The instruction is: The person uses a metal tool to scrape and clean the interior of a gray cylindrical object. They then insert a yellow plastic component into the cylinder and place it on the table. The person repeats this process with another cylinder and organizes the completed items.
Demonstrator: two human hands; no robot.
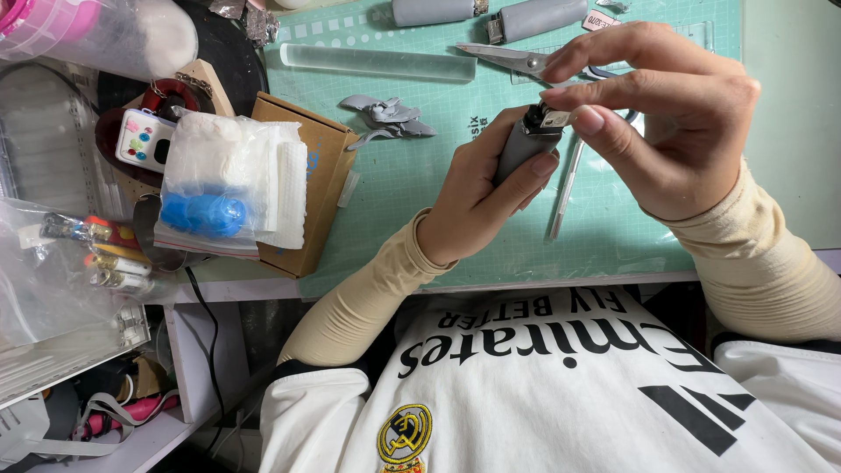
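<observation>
Your left hand (477, 197) grips the grey lighter (523, 144) while your right hand (666, 123) pinches its metal top (554, 118), scissors (512, 60) untouched on the desk (420, 175).

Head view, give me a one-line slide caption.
Left hand grips a grey lighter while right hand pinches its metal top above a green cutting mat.

Grey cylinder (524, 140) — gridded green mat (412, 175)
</observation>
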